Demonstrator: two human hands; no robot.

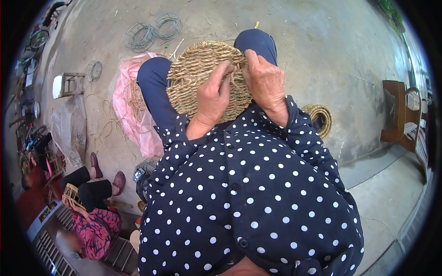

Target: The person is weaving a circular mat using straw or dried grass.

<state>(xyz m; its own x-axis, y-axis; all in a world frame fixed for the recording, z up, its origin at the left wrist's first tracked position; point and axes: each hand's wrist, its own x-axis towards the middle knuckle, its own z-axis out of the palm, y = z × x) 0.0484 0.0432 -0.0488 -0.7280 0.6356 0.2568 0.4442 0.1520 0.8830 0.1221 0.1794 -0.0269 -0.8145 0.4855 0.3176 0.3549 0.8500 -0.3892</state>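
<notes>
A round woven straw basket (191, 62), made of rows of twisted tan cord, rests on my lap between my knees. Over its middle lies my left hand (214, 94), thumb and forefinger drawn together at the weave; what they pinch is too small to make out. My right hand (266, 82) is closed at the basket's right edge, with fingers curled and thumb pressed against the straw. Some loose strands show between the two hands. The underside of the basket is hidden.
Pink plastic sheeting (131, 106) with loose straw lies left of my legs. Wire frames (168, 26) sit on the concrete ahead. A coiled straw ring (324, 122) is at my right, near a wooden chair (393, 110). At lower left another person (94, 225) sits holding a small basket (73, 195).
</notes>
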